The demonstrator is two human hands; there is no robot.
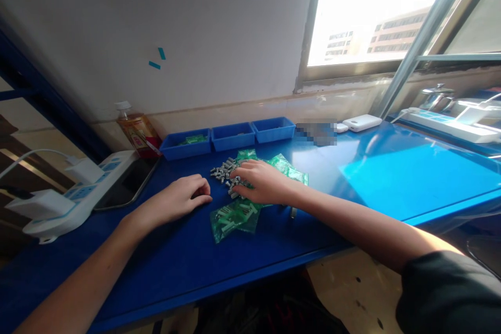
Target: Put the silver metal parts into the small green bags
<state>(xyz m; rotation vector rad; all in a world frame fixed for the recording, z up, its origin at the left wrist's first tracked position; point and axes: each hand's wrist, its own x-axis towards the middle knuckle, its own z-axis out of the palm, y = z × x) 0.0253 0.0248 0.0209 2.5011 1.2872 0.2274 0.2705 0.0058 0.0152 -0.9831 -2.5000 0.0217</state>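
Note:
My left hand (185,195) rests on the blue table with its fingers curled in and its thumb forward. Whatever those fingers may hold is hidden. To its right lies a loose pile of small grey metal fasteners (224,171), like short bolts or sleeves. My right hand (260,181) reaches over this pile, fingers stretched out and thumb apart, its tips among the pieces. Green plastic bags (235,219) with metal pieces inside lie in front of it. More green bags (287,167) sit behind it, partly covered by the hand.
Three blue bins (233,135) line the wall; the left one contains green bags. A power strip (84,193), a phone (127,182) and a bottle (136,128) stand at left. At right are a white device (362,123) and another power strip (450,124). The table's front edge runs below my arms.

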